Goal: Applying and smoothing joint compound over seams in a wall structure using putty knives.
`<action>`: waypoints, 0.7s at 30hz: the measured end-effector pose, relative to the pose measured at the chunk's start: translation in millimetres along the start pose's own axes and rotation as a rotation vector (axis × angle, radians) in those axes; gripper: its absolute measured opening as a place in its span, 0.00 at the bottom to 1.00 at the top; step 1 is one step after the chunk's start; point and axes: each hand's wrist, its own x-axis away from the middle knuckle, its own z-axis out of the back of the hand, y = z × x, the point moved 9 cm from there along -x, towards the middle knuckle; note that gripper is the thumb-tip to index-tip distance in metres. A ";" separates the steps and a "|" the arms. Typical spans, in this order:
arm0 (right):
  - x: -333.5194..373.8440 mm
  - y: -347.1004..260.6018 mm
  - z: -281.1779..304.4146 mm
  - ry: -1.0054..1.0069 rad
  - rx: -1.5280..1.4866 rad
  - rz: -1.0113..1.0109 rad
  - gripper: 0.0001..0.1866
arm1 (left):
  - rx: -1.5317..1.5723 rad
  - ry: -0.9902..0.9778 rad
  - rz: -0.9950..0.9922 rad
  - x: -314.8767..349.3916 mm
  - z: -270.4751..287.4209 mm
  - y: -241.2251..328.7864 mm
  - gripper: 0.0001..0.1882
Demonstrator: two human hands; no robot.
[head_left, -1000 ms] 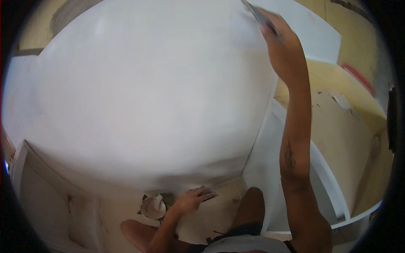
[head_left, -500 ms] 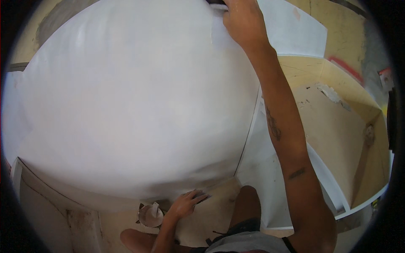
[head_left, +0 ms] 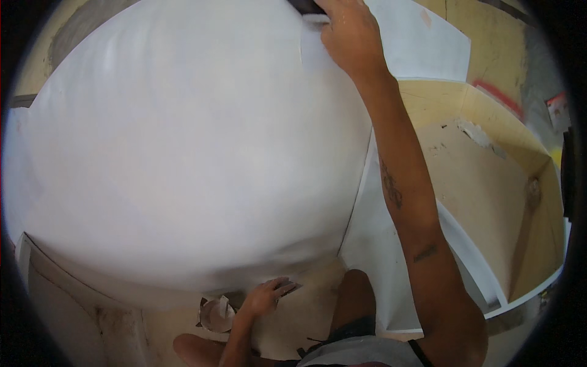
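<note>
A broad, curved white panel (head_left: 183, 140) fills most of the view in front of me. At its far right, my right hand (head_left: 353, 40) is closed on a dark filling knife (head_left: 307, 7), partly cut off by the top edge. A pale strip shows along the knife's near edge, with a faint pale patch (head_left: 312, 52) on the panel just below. Low in front of me, my left hand (head_left: 266, 296) grips a small, dark, flat scraper (head_left: 288, 289), mostly covered by its fingers. Beside that hand stands a small tub (head_left: 217, 314) of whitish paste with a light blade or stick in it.
On the right sits a curved wooden compartment (head_left: 489, 171) with a white rim and pale crumbs inside. A white panel (head_left: 428, 43) stands beyond it. My bent knees flank the low space before the panel's underside. A white-edged frame (head_left: 24, 260) is at left.
My right hand has come slightly nearer and to the left, bringing more of the dark knife into view. The left hand stays beside the tub. The whole view has shifted a little.
</note>
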 end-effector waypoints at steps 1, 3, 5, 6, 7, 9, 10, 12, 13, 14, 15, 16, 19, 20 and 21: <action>6.3 -2.7 -0.2 -0.019 -0.009 -0.006 0.25 | 0.008 -0.012 0.013 -0.3 -0.6 -0.2 0.37; 28.1 -4.4 -2.6 0.009 0.016 0.022 0.23 | 0.015 -0.032 0.019 -3.4 3.2 3.8 0.37; 44.7 -7.3 -5.9 -0.047 0.033 0.035 0.26 | 0.029 -0.058 0.018 -8.0 4.8 9.1 0.38; 52.0 -9.8 -5.4 -0.048 0.034 0.035 0.26 | 0.035 -0.038 0.001 -10.2 8.8 11.8 0.38; 63.4 -11.7 -10.8 -0.086 0.032 0.021 0.28 | 0.039 -0.018 -0.013 -11.6 11.2 12.1 0.38; 86.9 -17.1 -16.4 -0.169 0.021 -0.002 0.33 | 0.031 -0.016 -0.008 -12.6 9.2 10.5 0.38; 96.8 -19.3 -16.2 -0.168 0.021 -0.004 0.33 | 0.024 -0.013 -0.005 -13.4 9.0 9.3 0.38; 114.7 -20.2 -21.6 -0.241 0.003 -0.025 0.35 | 0.051 -0.016 0.001 -14.7 11.1 13.2 0.38; 120.9 -20.1 -21.5 -0.261 0.027 -0.023 0.37 | 0.079 -0.018 0.005 -16.2 12.3 15.5 0.38; 125.0 -18.9 -19.3 -0.265 0.028 -0.026 0.37 | 0.081 -0.021 0.005 -18.6 12.9 16.5 0.38; 128.7 -19.6 -17.5 -0.277 0.027 -0.024 0.35 | 0.083 0.003 -0.001 -18.9 15.9 19.4 0.37; 131.1 -20.2 -15.4 -0.289 0.026 -0.022 0.33 | 0.085 0.027 -0.007 -19.1 18.9 22.2 0.36; 123.5 -21.3 -3.8 -0.398 0.031 -0.044 0.29 | 0.076 0.027 -0.012 -19.3 23.7 25.6 0.36; 116.0 -21.7 -1.6 -0.395 0.021 -0.047 0.29 | 0.073 0.027 -0.001 -14.9 22.3 22.0 0.36; 101.0 -16.8 6.7 -0.300 0.014 -0.056 0.27 | 0.054 0.038 -0.003 -12.3 20.8 19.1 0.36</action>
